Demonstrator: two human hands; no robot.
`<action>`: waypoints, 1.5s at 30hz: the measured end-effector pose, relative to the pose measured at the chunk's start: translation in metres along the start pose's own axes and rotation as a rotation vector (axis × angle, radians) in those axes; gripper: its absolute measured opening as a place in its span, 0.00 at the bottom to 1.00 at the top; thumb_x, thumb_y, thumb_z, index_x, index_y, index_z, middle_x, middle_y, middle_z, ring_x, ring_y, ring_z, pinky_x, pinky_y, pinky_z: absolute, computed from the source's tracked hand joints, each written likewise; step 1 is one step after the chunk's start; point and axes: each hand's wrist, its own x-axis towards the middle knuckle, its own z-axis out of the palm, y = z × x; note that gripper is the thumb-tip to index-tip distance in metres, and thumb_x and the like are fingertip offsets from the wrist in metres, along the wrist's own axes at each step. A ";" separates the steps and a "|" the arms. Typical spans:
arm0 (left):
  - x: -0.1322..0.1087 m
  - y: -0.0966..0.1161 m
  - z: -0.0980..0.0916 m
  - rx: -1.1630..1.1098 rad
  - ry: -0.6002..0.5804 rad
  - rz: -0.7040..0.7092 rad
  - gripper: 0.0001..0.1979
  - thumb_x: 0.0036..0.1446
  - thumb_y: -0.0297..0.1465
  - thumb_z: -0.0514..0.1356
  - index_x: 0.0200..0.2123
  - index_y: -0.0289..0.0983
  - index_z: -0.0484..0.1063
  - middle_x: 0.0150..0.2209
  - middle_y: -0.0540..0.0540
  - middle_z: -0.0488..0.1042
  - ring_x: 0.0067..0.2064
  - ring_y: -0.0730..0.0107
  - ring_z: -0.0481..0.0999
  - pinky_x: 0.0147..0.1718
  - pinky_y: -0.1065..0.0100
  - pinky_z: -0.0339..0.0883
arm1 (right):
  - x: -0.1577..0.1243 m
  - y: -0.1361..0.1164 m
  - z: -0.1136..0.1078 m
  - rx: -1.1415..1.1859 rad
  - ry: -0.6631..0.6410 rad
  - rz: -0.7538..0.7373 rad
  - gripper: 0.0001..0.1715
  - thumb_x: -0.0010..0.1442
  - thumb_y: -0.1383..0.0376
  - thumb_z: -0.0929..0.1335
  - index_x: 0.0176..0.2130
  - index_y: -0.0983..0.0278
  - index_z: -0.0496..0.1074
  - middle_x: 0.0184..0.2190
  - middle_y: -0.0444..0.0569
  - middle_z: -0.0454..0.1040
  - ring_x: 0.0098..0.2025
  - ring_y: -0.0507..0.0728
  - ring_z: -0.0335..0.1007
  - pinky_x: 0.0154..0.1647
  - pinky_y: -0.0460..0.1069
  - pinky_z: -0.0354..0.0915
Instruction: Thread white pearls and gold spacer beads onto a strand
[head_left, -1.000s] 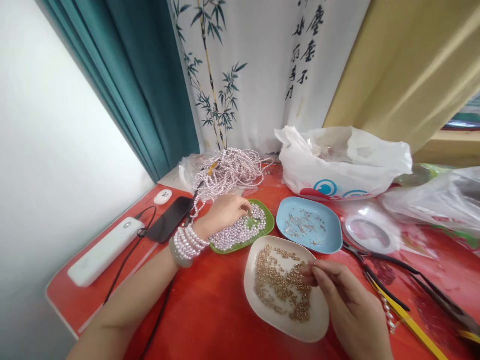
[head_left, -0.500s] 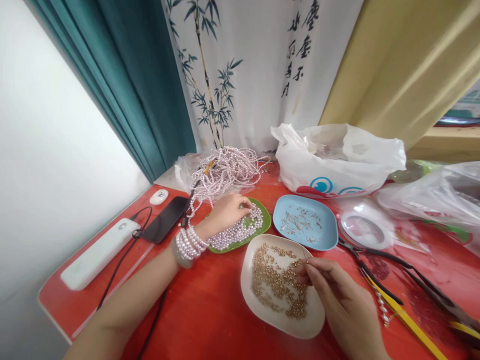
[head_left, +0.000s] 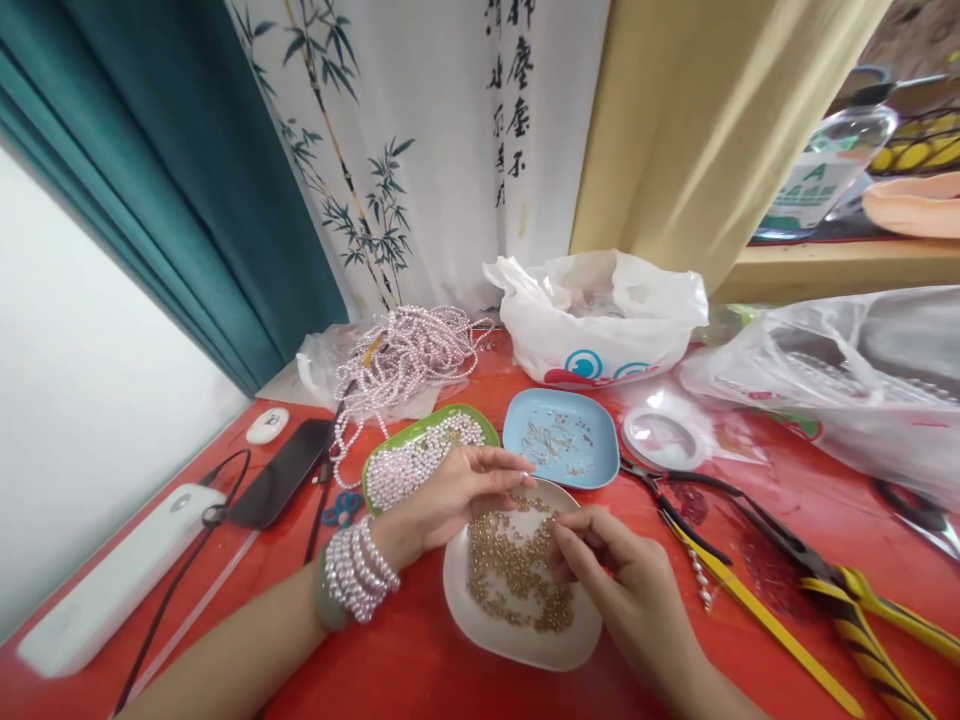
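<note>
My left hand (head_left: 457,495), with several strands of pearl beads round its wrist, hovers over the back left of the cream plate (head_left: 457,600). Its thumb and fingertips pinch a small pearl bead (head_left: 528,481). Over the plate's right side, my right hand (head_left: 630,570) is closed in a pinch on a thin metal pin, hardly visible at the fingertips. Small gold beads (head_left: 517,560) lie spread in the plate. Behind my left hand is a green tray (head_left: 491,432) of pearl beads. A blue tray (head_left: 517,410) with small metal pins stands behind the plate.
Strung pearls (head_left: 412,355) lie heaped at the back. White plastic bags (head_left: 607,340) stand at the back and right. Pliers (head_left: 795,550), a yellow strip (head_left: 780,630) and a clear roll (head_left: 664,440) lie right. A phone (head_left: 285,475) and white power bank (head_left: 120,580) are left.
My left hand has left the green tray and come right, close to my right hand, now with a pearl bead. The view has turned to the right.
</note>
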 end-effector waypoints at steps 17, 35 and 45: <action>0.001 -0.001 0.003 -0.015 0.036 0.029 0.08 0.39 0.25 0.68 0.26 0.32 0.74 0.27 0.49 0.73 0.28 0.78 0.71 0.27 0.76 0.65 | 0.002 0.001 0.001 0.011 -0.041 0.047 0.12 0.56 0.63 0.60 0.24 0.63 0.64 0.17 0.44 0.70 0.18 0.51 0.67 0.19 0.45 0.63; 0.003 -0.004 0.002 -0.010 0.026 0.034 0.08 0.39 0.26 0.68 0.26 0.33 0.75 0.27 0.49 0.74 0.28 0.79 0.71 0.28 0.77 0.65 | 0.002 0.001 0.001 0.023 -0.043 0.071 0.11 0.55 0.62 0.60 0.24 0.63 0.64 0.16 0.46 0.70 0.17 0.51 0.67 0.18 0.44 0.64; -0.001 -0.002 0.006 0.042 0.043 0.057 0.06 0.40 0.25 0.67 0.25 0.33 0.75 0.26 0.49 0.72 0.28 0.78 0.70 0.27 0.76 0.65 | 0.002 0.002 0.002 0.009 -0.024 0.071 0.12 0.55 0.63 0.59 0.23 0.63 0.63 0.16 0.45 0.68 0.18 0.52 0.66 0.19 0.46 0.63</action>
